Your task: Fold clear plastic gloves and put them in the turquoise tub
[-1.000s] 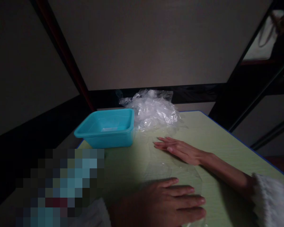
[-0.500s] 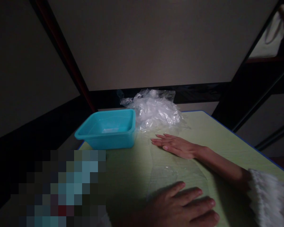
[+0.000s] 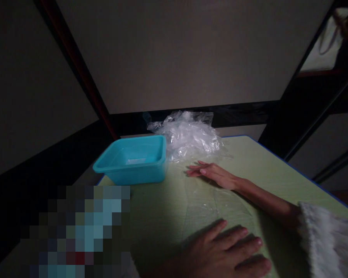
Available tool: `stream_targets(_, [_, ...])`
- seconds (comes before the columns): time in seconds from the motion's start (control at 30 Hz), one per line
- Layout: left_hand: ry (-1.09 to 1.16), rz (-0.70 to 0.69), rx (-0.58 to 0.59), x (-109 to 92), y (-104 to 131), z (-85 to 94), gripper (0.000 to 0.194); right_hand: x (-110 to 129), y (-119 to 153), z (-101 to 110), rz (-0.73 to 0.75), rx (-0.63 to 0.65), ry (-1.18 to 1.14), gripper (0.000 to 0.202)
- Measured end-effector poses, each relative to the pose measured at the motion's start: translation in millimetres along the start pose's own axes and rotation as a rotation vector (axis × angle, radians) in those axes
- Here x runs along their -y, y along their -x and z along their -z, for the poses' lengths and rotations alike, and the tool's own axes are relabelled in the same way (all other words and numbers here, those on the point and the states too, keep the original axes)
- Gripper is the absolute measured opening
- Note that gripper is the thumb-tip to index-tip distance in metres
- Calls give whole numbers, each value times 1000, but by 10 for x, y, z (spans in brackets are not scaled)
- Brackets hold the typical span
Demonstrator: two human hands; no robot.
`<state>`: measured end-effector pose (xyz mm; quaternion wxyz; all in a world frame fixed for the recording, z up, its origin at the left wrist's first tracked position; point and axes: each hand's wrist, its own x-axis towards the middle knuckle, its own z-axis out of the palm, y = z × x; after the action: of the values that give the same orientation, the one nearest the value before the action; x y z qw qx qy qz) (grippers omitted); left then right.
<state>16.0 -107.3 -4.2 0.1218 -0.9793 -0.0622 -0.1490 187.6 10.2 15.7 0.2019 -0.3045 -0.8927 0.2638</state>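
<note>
A thin clear plastic bag (image 3: 220,206) lies spread on the pale green table (image 3: 156,216), its outline faint. My left hand (image 3: 229,249) reaches in from the lower left, palm down, fingers apart over the near part of the bag. Near the bag's far end is my right hand (image 3: 216,173), coming from the right in a white fluffy sleeve (image 3: 324,239). Its fingers are stretched out to the left, with the thumb side tipped up. Neither hand grips anything. Whether the right fingertips touch the plastic is hard to tell.
A turquoise plastic basin (image 3: 136,170) stands at the table's far left, with something pale at its bottom. Beside it sits a heap of crumpled clear plastic bags (image 3: 191,135). A panelled wall (image 3: 176,58) rises behind the table. Blurred blocks cover the lower left.
My right hand has tilted and risen slightly, its fingers now closer together. The plastic beneath shows shifted creases. My left hand stays almost in place, and the view has moved a little.
</note>
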Motion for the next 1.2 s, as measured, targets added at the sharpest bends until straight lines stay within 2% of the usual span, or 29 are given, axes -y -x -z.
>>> stream_targets(0.1, [15, 6, 28, -4, -4, 2, 38, 64, -39, -69, 14, 43, -23, 64])
stream_targets(0.27, [0, -2, -29, -1, 3, -40, 38, 48, -52, -98, -32, 33, -7, 62])
stream_targets(0.43, [-28, 6, -50, -1, 9, -62, 38, 37, 43, 95, -107, -73, 21, 58])
stream_targets(0.6, [-83, 15, -69, -9, -1, -86, 39, 145, 324, 304, -175, -152, 27, 51])
stream_targets(0.8, [-118, 15, -137, -5, 3, -141, 38, 159, 713, 261, -238, -29, 110, 47])
stream_targets(1.0, [-73, 51, -126, -116, -46, -289, 32, -23, 807, 217, -196, 21, 237, 45])
stream_targets(1.1, [32, 79, -67, -78, -49, -189, 34, -45, 798, 210, -182, 3, 248, 44])
stream_targets(1.2, [218, 143, 30, 136, 21, 29, 43, 33, 783, 202, -198, -41, 261, 44])
